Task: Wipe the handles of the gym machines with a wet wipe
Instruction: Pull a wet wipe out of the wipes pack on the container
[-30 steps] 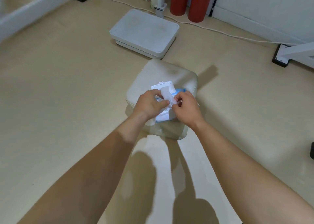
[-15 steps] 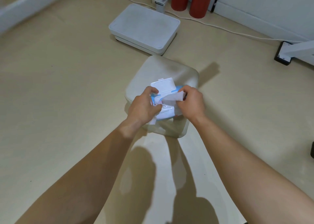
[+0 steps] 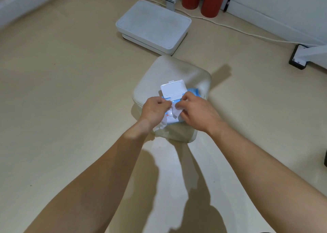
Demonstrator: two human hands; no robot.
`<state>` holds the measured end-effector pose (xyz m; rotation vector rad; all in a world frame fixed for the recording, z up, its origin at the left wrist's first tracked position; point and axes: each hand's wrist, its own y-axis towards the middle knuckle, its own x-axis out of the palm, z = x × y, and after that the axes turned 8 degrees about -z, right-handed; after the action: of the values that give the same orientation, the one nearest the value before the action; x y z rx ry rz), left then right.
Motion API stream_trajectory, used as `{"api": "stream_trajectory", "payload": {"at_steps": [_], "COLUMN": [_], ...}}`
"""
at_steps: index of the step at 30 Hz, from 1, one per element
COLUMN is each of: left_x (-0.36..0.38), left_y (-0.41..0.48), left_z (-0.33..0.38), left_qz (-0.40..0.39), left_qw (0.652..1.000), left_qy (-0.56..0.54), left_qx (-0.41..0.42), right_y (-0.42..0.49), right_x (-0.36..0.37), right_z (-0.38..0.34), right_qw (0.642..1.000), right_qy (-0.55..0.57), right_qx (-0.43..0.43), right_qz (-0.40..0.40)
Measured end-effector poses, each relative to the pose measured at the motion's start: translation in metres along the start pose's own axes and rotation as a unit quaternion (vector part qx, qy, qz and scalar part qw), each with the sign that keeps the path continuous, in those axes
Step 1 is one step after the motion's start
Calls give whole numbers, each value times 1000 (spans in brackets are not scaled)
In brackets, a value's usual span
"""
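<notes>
since half a second ago the right hand [image 3: 198, 111] has dropped from lid height and closed in on the left hand [image 3: 154, 109], so both now meet low over the opening of the wipe pack [image 3: 193, 92]. left fingers are curled round the wet wipe [image 3: 161, 125], whose loose tail hangs below the wrist; the right thumb and fingers pinch a white fold between the hands, and i cannot tell whether that is the same sheet or the next one in the pack. likely risks: a second sheet dragging out in a chain if the pull is quick, or the light pack sliding off the padded seat [image 3: 177, 70], since it lies near the front edge and nothing pins it down. the raised lid [image 3: 174, 89] stands just behind the knuckles and could be knocked shut on the sheet. outward, bare floor [image 3: 70, 73] gives open room to the left and toward the body; ahead sit a white platform [image 3: 154, 24], a cable [image 3: 247, 34] and red rollers [image 3: 210, 1], with a black machine foot [image 3: 299, 59] to the right. no machine handle is in view yet.
</notes>
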<state>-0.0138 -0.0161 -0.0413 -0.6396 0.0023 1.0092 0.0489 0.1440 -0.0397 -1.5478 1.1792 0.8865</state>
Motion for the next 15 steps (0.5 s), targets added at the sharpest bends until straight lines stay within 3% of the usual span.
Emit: {"api": "stream_trajectory", "payload": {"at_steps": [4, 11, 15], "left_x": [0, 4, 5], "left_y": [1, 0, -2], "left_z": [-4, -16, -16], "left_qz": [-3, -36, -30], "left_qw": [999, 990, 991], "left_qy": [-28, -124, -118], "left_qx": [21, 50, 51], "right_y": [3, 19, 21], "right_x": [-6, -21, -27], "right_z": [-4, -18, -22], "right_qw": [997, 982, 981], "right_qy": [-58, -20, 24], "right_qx": [41, 46, 55], "right_qz": [-19, -180, -186]}}
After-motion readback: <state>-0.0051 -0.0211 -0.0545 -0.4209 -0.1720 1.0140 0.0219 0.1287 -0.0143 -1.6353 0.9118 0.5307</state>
